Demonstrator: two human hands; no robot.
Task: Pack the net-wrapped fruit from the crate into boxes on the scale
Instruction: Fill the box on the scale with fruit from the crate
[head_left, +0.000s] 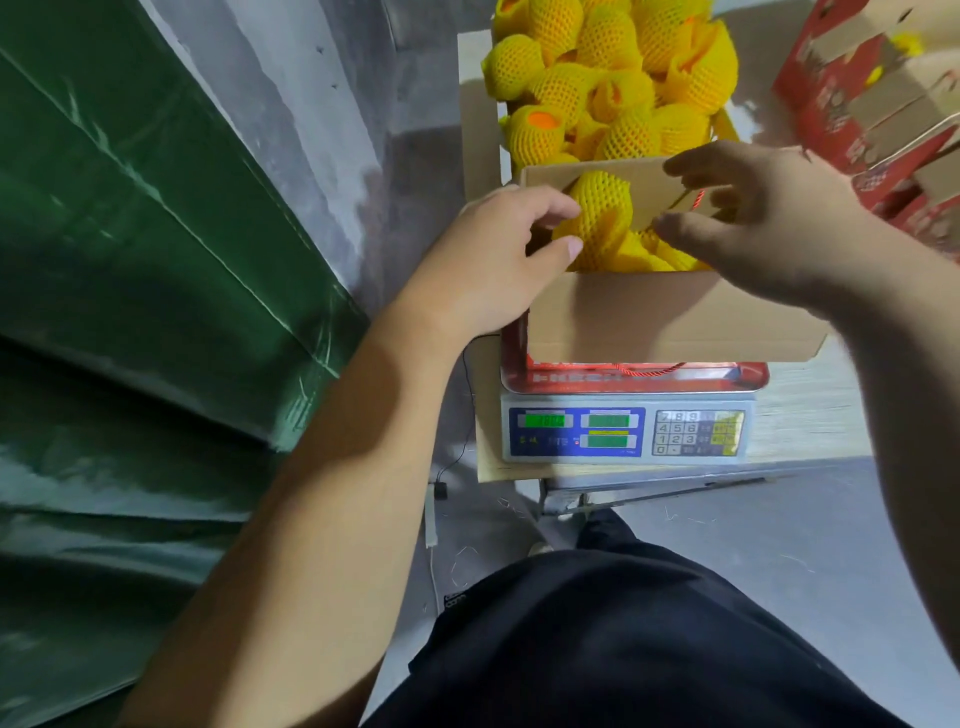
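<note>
Dark trousers (649, 639) fill the bottom of the view, and both bare forearms reach up from them to an open cardboard box (670, 317) standing on the scale (626, 434). One net-wrapped fruit (602, 215) sits high at the box's left end, with more yellow netting packed low beside it. The left hand (493, 260) grips this fruit, its thumb and curled fingers (569, 248) pressed against the netting's left side. The right hand (763, 223) hovers over the right half of the box with its fingers spread and loosely bent, close to the far flap and a red cord handle (698, 197); I cannot tell whether they pinch anything. Beyond the box, toward the far edge of the worktop (810, 415), lies the crate's heap of wrapped fruit (608, 78), one piece showing bare orange skin at the top of its net. The scale stands at the near edge of the worktop, its green displays lit, though the figures are too blurred to read. Red printed cartons (883, 104) are stacked at the far right. A green tarpaulin (130, 260) covers the left side of the view, and a thin cable (457, 457) hangs off the near left corner toward the grey floor.
</note>
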